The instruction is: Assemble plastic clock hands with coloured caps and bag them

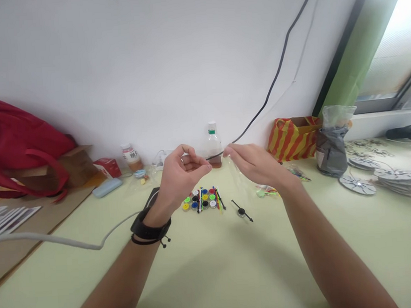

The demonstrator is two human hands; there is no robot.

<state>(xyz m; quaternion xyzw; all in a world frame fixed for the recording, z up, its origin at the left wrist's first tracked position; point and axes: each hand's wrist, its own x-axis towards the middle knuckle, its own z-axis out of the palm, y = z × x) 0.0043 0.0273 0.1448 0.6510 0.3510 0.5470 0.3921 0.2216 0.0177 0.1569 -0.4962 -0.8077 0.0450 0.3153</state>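
Centrally, two bare hands meet above a pale table (214, 275), their fingertips facing each other and apart. Left hand (182, 176): thumb and fingertips drawn close together, the other fingers curled; whether anything lies between them cannot be told. Right hand (257, 164): thumb and fingers pinched together on a clear plastic film (237, 171), which hangs just below these fingertips.

Below the left fingertips stand rows of small round discs (205, 203), coloured green, white, blue, red, yellow and black, with slender arrows (220, 199) lying among them. Below the right fingertips, nearer the viewer, a separate dark disc (241, 212) carries a black arrow set slantwise across it.

Behind the gap between the fingertips rises a clear bottle (213, 141) with a white cap, a green band and brownish liquid; writing on the band is too small to read. To the left of the left fingers, a second bottle (131, 157) bears large dark characters on a white label, one apparently 炭, the rest uncertain. Farther left, a red box (108, 168) shows small white marks, illegible, behind a light-blue case (107, 187).

To the right of the right fingers stand a red-and-yellow striped bag (291, 138), on which no lettering can be read, and a grey bag (333, 152); beyond these lie white discs with dark radiating patterns (357, 184).
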